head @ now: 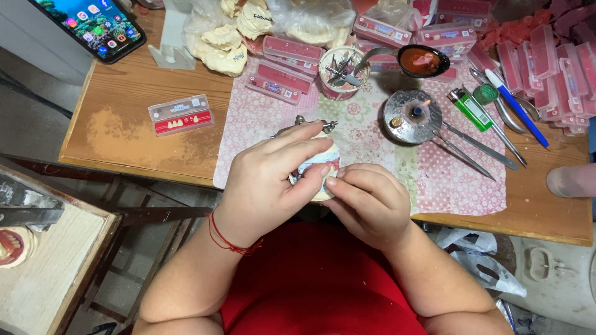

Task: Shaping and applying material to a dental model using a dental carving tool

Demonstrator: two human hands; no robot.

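Phone (93,25): lying at the far left corner of the wooden worktop (124,133), screen lit.
Tooth card (180,115): small red and clear strip with tooth shapes, alone on bare wood, left of the patterned cloth (261,118).
Left hand (267,180): red thread at the wrist, grip clamped around the dental model (320,162), fingers across its top and thumb against its near side.
Dental model: pale plaster with pink gum, held between both hands above the worktop's near edge; a metal frame (310,123) shows just behind it.
Right hand (366,201): grip curled shut on the model's right side, thumb tip touching it.
Burner (413,115): round metal dish with a small flame, right of the hands.
Lighter (470,108): green, beside the burner.
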